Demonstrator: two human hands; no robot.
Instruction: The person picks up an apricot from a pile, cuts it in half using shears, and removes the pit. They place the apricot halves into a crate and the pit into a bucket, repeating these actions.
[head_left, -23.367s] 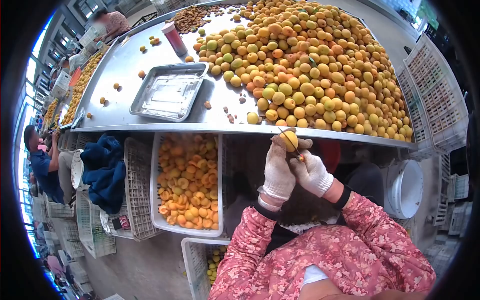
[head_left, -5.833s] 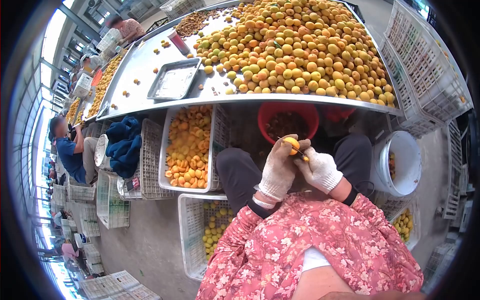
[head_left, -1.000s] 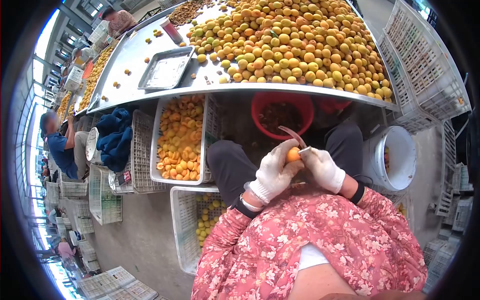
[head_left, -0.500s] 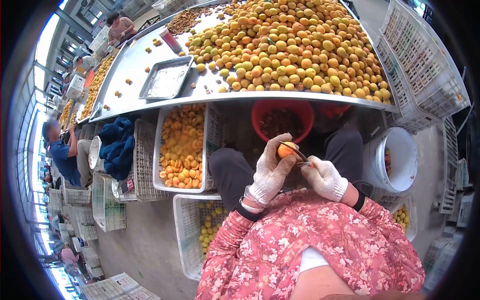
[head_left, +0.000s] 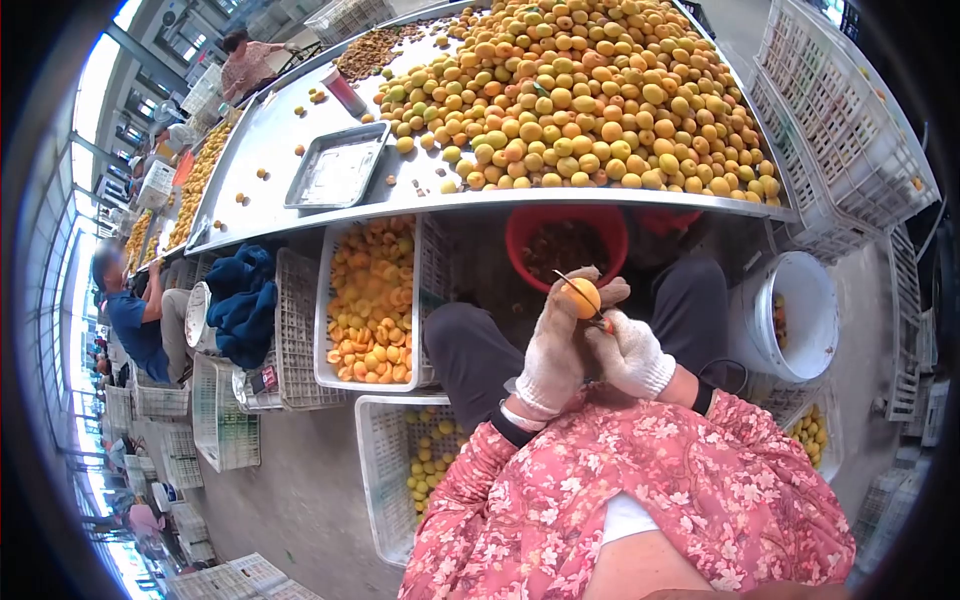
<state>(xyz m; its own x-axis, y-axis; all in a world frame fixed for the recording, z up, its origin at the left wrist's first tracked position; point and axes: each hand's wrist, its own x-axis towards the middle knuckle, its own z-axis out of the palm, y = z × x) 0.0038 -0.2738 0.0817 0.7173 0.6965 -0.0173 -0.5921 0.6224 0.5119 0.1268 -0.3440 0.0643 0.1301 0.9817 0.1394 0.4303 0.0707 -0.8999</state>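
An apricot (head_left: 582, 300) rests in the gloved fingers of my left hand (head_left: 553, 350), held up over my lap. My right hand (head_left: 637, 360), in a matching white glove, grips a small knife (head_left: 597, 313) with an orange-red handle end. Its thin curved blade lies across the apricot. Both hands are close together, the right fingertips right beside the fruit. Just beyond them on the floor stands a red basin (head_left: 514, 240) with dark brown bits inside. Left of my knee is a white crate of halved apricots (head_left: 372, 345).
A metal table (head_left: 250, 215) ahead bears a heap of apricots (head_left: 600, 100), a shallow tray (head_left: 340, 165) and a red cup (head_left: 344, 92). A white bucket (head_left: 810, 330) stands at my right, near stacked crates (head_left: 835, 110). Other people sit at the left, one in a blue shirt (head_left: 135, 325).
The knife has swung to a steeper angle across the apricot. My left hand has turned more upright, and fingers of my right hand are spread farther behind the fruit.
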